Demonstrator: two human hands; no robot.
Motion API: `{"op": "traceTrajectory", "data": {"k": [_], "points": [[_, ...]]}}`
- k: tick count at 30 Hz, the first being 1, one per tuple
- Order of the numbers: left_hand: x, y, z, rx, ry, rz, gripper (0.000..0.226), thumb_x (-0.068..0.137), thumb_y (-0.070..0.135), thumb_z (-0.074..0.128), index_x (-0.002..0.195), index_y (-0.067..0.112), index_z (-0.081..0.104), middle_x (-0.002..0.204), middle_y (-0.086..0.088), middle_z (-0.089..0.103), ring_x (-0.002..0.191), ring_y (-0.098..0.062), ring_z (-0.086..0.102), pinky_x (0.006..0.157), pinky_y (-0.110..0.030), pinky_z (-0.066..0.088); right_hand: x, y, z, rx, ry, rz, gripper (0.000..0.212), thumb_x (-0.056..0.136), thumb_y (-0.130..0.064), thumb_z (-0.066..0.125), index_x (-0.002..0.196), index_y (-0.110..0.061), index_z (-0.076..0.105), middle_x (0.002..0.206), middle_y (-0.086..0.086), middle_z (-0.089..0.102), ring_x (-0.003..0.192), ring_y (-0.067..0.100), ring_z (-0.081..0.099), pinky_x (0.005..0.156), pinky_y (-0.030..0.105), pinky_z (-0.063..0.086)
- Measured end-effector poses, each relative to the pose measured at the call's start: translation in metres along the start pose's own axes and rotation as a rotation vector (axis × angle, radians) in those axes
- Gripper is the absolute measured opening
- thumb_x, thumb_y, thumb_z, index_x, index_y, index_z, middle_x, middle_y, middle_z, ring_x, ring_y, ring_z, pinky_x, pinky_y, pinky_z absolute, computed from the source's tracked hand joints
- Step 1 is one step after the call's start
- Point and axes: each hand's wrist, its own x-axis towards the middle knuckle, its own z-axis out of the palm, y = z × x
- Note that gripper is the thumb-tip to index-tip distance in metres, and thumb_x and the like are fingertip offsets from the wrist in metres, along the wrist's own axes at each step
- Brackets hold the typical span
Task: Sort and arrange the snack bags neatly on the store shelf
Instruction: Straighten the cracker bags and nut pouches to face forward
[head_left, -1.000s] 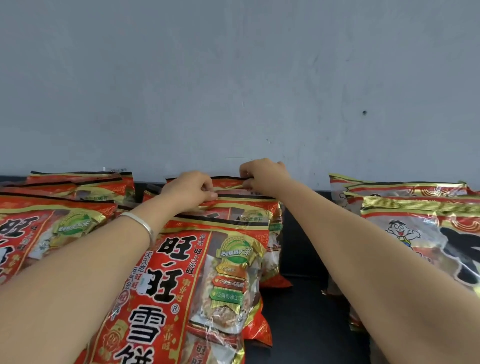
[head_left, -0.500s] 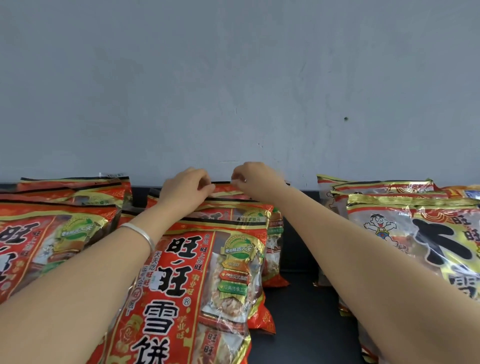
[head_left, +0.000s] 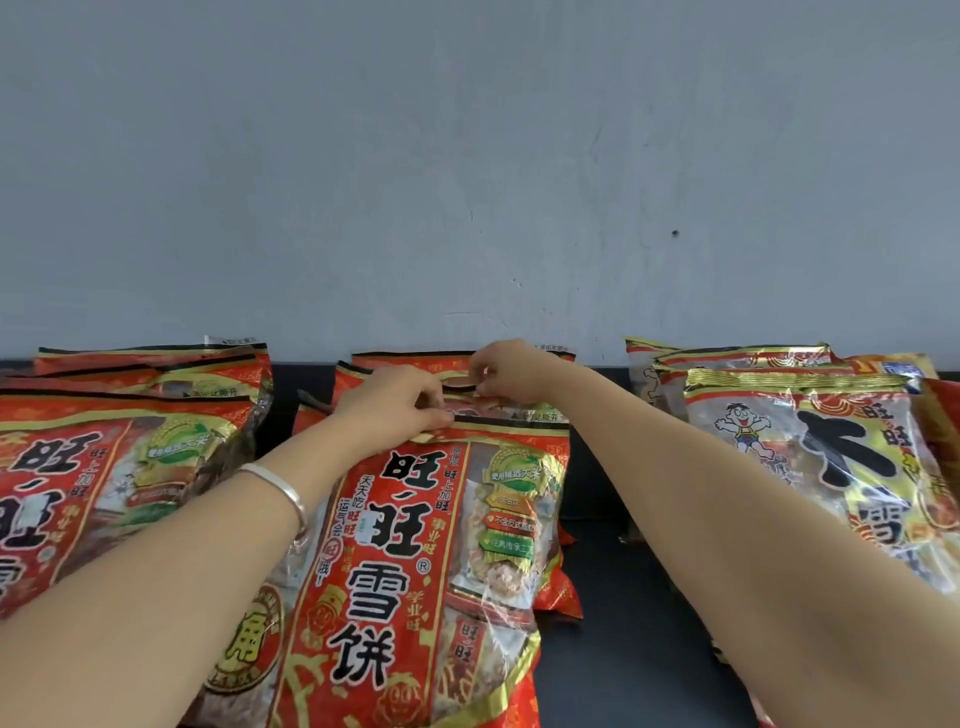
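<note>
**Both hands up at the top of the middle row**

I'm reaching out with both arms to the middle row of snack bags on the shelf (head_left: 623, 623). My left hand (head_left: 392, 408), with a silver bracelet (head_left: 283, 491) on its wrist, has its fingers curled and pinches at the top seam of the front bag (head_left: 431, 545). That's the big red one, leaning back towards the wall (head_left: 467, 156).

My right hand (head_left: 511, 371) is just beside the left and a little further back. Its thumb and fingers pinch the top edge of one of the bags behind (head_left: 405, 361). Which one exactly I can't tell, because my knuckles cover it. The two hands are almost touching.

Over on my left, a pile of the same red bags (head_left: 104, 467) leans close beside the middle row. On my right, across a strip of bare dark shelf, there's a row of bags with gold tops (head_left: 831, 467), with a cartoon boy on the front one.
</note>
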Motion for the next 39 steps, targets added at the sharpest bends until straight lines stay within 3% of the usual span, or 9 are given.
{"op": "traceTrajectory", "data": {"k": [4, 8, 16, 20, 24, 26, 28, 31, 39], "points": [[0.009, 0.019, 0.014, 0.045, 0.088, -0.056, 0.019, 0.085, 0.038, 0.065, 0.076, 0.022, 0.063, 0.081, 0.005, 0.063, 0.078, -0.014, 0.059, 0.071, -0.036, 0.052, 0.003, 0.012, -0.003, -0.105, 0.04, 0.066, 0.019, 0.094, -0.021, 0.055, 0.111, -0.023, 0.063, 0.116, 0.0, 0.06, 0.101, 0.021, 0.056, 0.088, 0.041, 0.051], [0.014, 0.03, 0.023, 0.081, 0.144, -0.083, 0.02, 0.088, 0.038, 0.061, 0.079, 0.02, 0.064, 0.079, 0.006, 0.061, 0.073, -0.013, 0.058, 0.063, -0.032, 0.049, 0.008, 0.011, 0.001, -0.156, 0.075, 0.094, 0.021, 0.094, -0.022, 0.055, 0.112, -0.025, 0.063, 0.114, 0.0, 0.06, 0.102, 0.023, 0.058, 0.076, 0.035, 0.047], [0.014, 0.037, 0.031, 0.133, 0.291, -0.102, 0.018, 0.091, 0.039, 0.056, 0.076, 0.03, 0.055, 0.082, 0.012, 0.055, 0.077, -0.011, 0.053, 0.059, -0.028, 0.04, -0.004, 0.015, -0.003, -0.01, 0.188, 0.146, 0.022, 0.093, -0.025, 0.051, 0.109, -0.026, 0.066, 0.114, 0.001, 0.063, 0.1, 0.024, 0.06, 0.082, 0.041, 0.054], [0.011, 0.037, 0.028, 0.182, 0.257, -0.049, 0.019, 0.09, 0.045, 0.054, 0.087, 0.028, 0.059, 0.083, 0.011, 0.057, 0.078, -0.012, 0.056, 0.056, -0.026, 0.038, -0.012, 0.012, 0.002, 0.023, 0.181, 0.145, 0.03, 0.095, -0.028, 0.049, 0.122, -0.022, 0.06, 0.12, 0.004, 0.062, 0.103, 0.024, 0.059, 0.076, 0.033, 0.048], [0.005, 0.031, 0.026, 0.249, 0.222, -0.011, 0.027, 0.089, 0.053, 0.05, 0.09, 0.028, 0.06, 0.084, 0.01, 0.061, 0.073, -0.01, 0.052, 0.053, -0.025, 0.035, -0.021, 0.009, 0.01, 0.027, 0.211, 0.142, 0.039, 0.097, -0.032, 0.047, 0.134, -0.02, 0.052, 0.131, 0.007, 0.056, 0.112, 0.026, 0.055, 0.09, 0.042, 0.05], [0.002, 0.027, 0.027, 0.248, 0.234, -0.003, 0.031, 0.091, 0.055, 0.046, 0.091, 0.029, 0.061, 0.089, 0.01, 0.065, 0.076, -0.01, 0.055, 0.059, -0.027, 0.038, -0.027, 0.007, 0.012, 0.013, 0.244, 0.161, 0.043, 0.098, -0.034, 0.045, 0.138, -0.021, 0.047, 0.135, 0.008, 0.05, 0.118, 0.029, 0.051, 0.093, 0.044, 0.048], [-0.001, 0.024, 0.028, 0.233, 0.287, -0.012, 0.033, 0.092, 0.055, 0.043, 0.097, 0.029, 0.062, 0.095, 0.009, 0.067, 0.089, -0.014, 0.059, 0.075, -0.032, 0.042, -0.032, 0.006, 0.013, -0.006, 0.296, 0.189, 0.046, 0.098, -0.035, 0.045, 0.141, -0.022, 0.043, 0.14, 0.008, 0.046, 0.125, 0.03, 0.045, 0.097, 0.046, 0.046], [-0.004, 0.029, 0.027, 0.205, 0.374, -0.017, 0.03, 0.094, 0.049, 0.044, 0.106, 0.027, 0.061, 0.105, 0.008, 0.064, 0.105, -0.018, 0.054, 0.091, -0.039, 0.036, -0.041, 0.005, 0.01, 0.009, 0.354, 0.205, 0.046, 0.098, -0.034, 0.044, 0.142, -0.022, 0.042, 0.142, 0.008, 0.045, 0.128, 0.03, 0.042, 0.1, 0.046, 0.044], [-0.011, 0.077, 0.028, 0.172, 0.427, 0.057, 0.025, 0.094, 0.04, 0.046, 0.109, 0.026, 0.06, 0.114, 0.007, 0.061, 0.111, -0.018, 0.05, 0.092, -0.039, 0.035, -0.083, 0.016, -0.006, -0.045, 0.435, 0.156, 0.041, 0.099, -0.028, 0.045, 0.14, -0.02, 0.046, 0.139, 0.005, 0.047, 0.129, 0.025, 0.041, 0.095, 0.04, 0.045]]}}
